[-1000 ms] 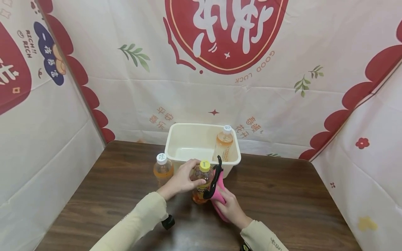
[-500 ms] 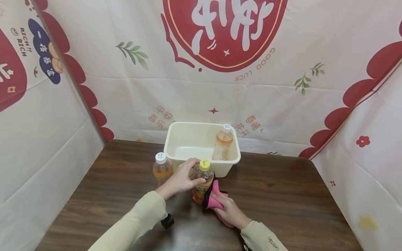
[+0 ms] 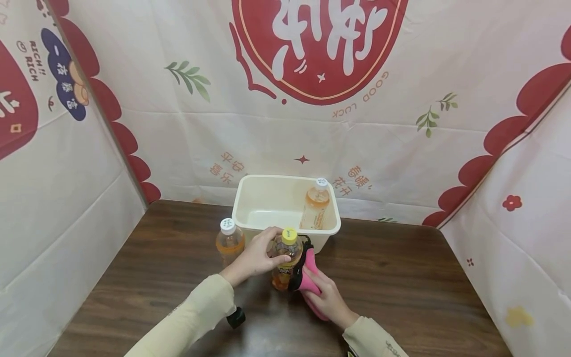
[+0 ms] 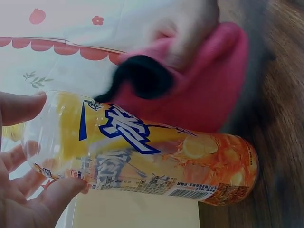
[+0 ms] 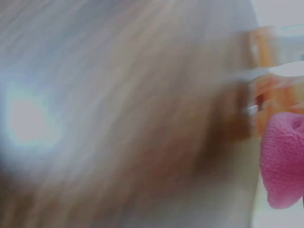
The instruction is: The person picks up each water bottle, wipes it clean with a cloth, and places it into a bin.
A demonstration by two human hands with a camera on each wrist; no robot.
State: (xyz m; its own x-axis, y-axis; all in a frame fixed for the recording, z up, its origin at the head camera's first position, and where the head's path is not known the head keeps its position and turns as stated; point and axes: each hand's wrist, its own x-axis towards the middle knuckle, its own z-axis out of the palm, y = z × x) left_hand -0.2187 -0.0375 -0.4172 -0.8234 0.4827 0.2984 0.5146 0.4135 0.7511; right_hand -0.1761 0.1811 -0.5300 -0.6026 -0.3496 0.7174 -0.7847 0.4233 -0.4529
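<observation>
My left hand (image 3: 258, 253) grips a drink bottle (image 3: 283, 270) with a yellow cap just below its neck, fingers behind and thumb in front. The bottle stands upright on the table and holds orange liquid; its yellow label (image 4: 123, 128) shows in the left wrist view. From the right, my right hand (image 3: 327, 297) holds a pink cloth (image 3: 310, 277) with a black edge against the bottle's side. A fold of that pink cloth (image 5: 285, 161) fills the right edge of the blurred right wrist view.
Behind the hands stands a cream bin (image 3: 263, 198) with a white-capped bottle (image 3: 315, 206) inside, at its right end. Another white-capped bottle (image 3: 229, 243) stands left of my left hand on the dark wooden table (image 3: 401, 277). Printed cloth walls (image 3: 276, 134) enclose the table.
The right hand has moved the pink cloth down along the bottle's side and then partly back up. My left hand keeps its grip, and the bottle stays in place.
</observation>
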